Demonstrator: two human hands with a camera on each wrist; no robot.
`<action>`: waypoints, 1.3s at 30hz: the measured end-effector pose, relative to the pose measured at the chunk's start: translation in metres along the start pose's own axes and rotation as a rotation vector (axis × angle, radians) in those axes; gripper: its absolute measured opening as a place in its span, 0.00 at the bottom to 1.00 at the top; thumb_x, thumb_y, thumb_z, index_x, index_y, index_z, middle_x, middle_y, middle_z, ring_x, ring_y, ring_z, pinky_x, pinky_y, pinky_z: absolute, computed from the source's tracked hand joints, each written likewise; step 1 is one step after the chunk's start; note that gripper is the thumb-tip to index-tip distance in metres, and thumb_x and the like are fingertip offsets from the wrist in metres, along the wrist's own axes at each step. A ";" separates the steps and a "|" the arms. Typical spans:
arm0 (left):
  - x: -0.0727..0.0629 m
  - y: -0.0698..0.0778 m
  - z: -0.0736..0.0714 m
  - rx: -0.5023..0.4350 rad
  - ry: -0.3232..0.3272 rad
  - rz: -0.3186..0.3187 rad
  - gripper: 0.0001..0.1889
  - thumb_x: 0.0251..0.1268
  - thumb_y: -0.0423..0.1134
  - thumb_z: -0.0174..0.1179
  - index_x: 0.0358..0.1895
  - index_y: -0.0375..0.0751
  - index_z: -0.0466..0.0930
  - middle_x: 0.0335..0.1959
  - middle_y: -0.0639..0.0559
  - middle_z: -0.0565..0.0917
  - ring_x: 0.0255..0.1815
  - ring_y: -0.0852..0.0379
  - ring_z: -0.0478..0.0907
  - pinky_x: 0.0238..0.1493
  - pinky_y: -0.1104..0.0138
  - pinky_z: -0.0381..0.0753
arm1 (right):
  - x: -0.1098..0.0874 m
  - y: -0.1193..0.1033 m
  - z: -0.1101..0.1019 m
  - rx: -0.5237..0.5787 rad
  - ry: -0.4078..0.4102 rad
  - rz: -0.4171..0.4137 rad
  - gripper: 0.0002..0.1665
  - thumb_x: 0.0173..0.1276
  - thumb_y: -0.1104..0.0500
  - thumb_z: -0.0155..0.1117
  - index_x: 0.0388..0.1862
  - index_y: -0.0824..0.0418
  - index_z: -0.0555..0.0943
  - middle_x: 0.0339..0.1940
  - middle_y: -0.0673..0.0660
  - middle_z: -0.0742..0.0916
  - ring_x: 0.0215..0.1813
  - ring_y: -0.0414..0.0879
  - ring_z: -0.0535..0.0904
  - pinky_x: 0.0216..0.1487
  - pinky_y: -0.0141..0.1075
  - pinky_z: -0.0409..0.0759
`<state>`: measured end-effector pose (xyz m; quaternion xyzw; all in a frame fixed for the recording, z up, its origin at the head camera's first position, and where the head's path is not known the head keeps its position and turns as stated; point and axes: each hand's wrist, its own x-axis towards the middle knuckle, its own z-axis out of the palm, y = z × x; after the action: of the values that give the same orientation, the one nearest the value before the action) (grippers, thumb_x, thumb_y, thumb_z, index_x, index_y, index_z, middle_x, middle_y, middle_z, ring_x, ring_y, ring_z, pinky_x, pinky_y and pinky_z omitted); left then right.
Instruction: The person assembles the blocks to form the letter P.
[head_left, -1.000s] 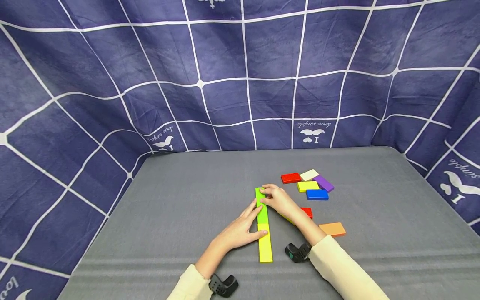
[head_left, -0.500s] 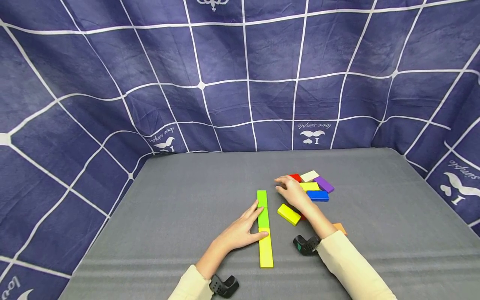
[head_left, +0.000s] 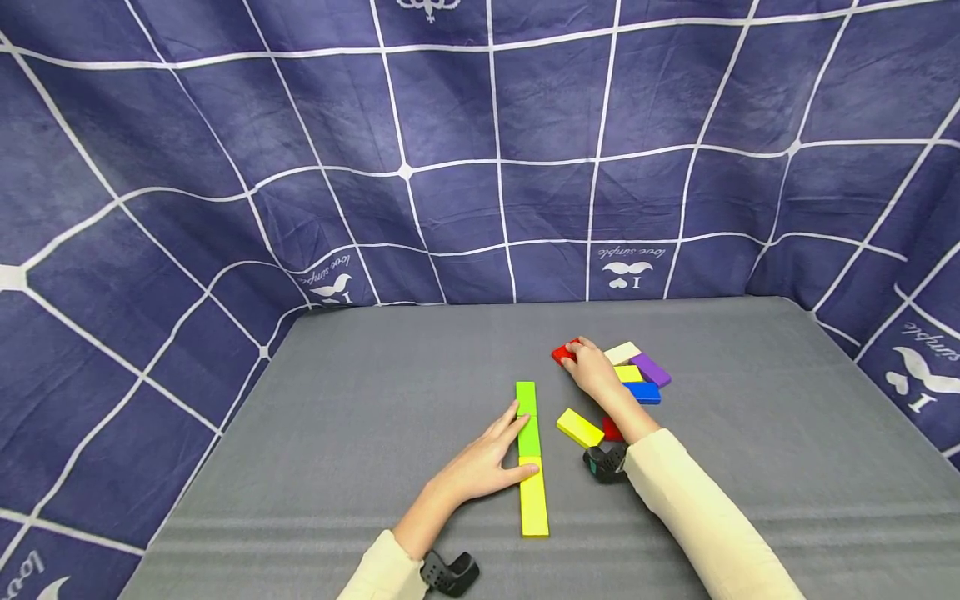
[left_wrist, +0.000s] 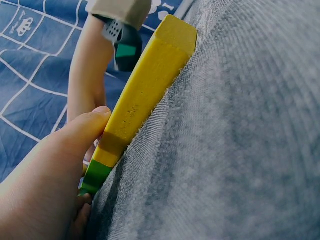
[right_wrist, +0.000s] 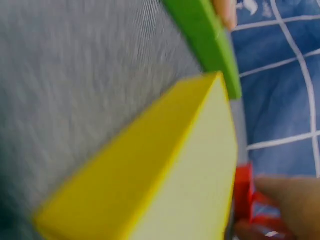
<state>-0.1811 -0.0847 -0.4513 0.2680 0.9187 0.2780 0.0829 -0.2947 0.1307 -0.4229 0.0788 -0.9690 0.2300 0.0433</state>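
Note:
A row of flat blocks runs away from me on the grey cloth: a yellow block (head_left: 534,500) in front and two green blocks (head_left: 528,437) end to end beyond it. My left hand (head_left: 480,467) lies along the row's left side, fingers fairly straight, fingertips on the green part. Its thumb touches the yellow block (left_wrist: 145,90). Farther right, my right hand (head_left: 596,371) pinches a red block (head_left: 562,353) between thumb and fingers. In the right wrist view the red block (right_wrist: 243,192) shows blurred beside the fingers. A loose yellow block (head_left: 580,428) lies between the row and my right forearm.
Beyond the right hand lie a cream block (head_left: 622,353), a purple block (head_left: 651,369), another yellow block (head_left: 629,374) and a blue block (head_left: 644,392). A second red block (head_left: 612,429) is partly under the right wrist. A blue gridded curtain (head_left: 450,208) stands behind the grey cloth surface (head_left: 360,400).
My right hand has left the far green block, moved right and away to the red block, and taken hold of it. The red block has turned and shifted left. My left hand stays put.

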 end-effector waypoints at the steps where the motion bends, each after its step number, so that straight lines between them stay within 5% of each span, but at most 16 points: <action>1: 0.000 0.000 0.000 0.001 0.000 0.002 0.39 0.58 0.63 0.51 0.71 0.50 0.53 0.74 0.54 0.45 0.72 0.52 0.53 0.64 0.53 0.63 | 0.003 0.002 0.002 0.030 -0.003 -0.015 0.21 0.65 0.60 0.56 0.53 0.71 0.75 0.60 0.73 0.73 0.62 0.63 0.68 0.63 0.51 0.65; 10: 0.001 -0.002 0.002 0.014 0.016 0.022 0.39 0.58 0.62 0.51 0.70 0.50 0.53 0.74 0.53 0.46 0.72 0.52 0.53 0.64 0.54 0.63 | 0.023 0.000 0.011 0.187 -0.079 -0.110 0.09 0.63 0.61 0.60 0.41 0.65 0.78 0.49 0.65 0.81 0.47 0.56 0.75 0.50 0.46 0.72; 18: 0.002 -0.002 0.001 0.013 0.005 0.015 0.39 0.59 0.63 0.50 0.70 0.50 0.53 0.74 0.54 0.45 0.72 0.53 0.52 0.65 0.54 0.63 | 0.024 -0.022 0.019 0.208 -0.171 -0.181 0.23 0.63 0.61 0.59 0.57 0.66 0.73 0.57 0.66 0.77 0.52 0.56 0.75 0.55 0.46 0.72; 27: 0.001 0.001 0.000 -0.010 -0.012 -0.001 0.39 0.59 0.63 0.49 0.71 0.49 0.53 0.74 0.54 0.45 0.72 0.52 0.52 0.64 0.53 0.63 | 0.015 -0.030 0.019 0.263 -0.221 -0.259 0.23 0.62 0.63 0.60 0.56 0.67 0.74 0.59 0.65 0.76 0.59 0.58 0.72 0.61 0.48 0.68; 39: 0.001 -0.001 0.002 0.010 0.010 0.022 0.39 0.60 0.65 0.47 0.71 0.47 0.53 0.74 0.51 0.46 0.72 0.50 0.54 0.63 0.52 0.65 | 0.008 -0.028 0.022 0.282 -0.235 -0.260 0.23 0.63 0.61 0.58 0.58 0.66 0.74 0.60 0.64 0.76 0.62 0.57 0.70 0.62 0.49 0.67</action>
<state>-0.1817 -0.0842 -0.4539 0.2770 0.9175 0.2758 0.0740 -0.2984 0.0952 -0.4290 0.2348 -0.9074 0.3448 -0.0517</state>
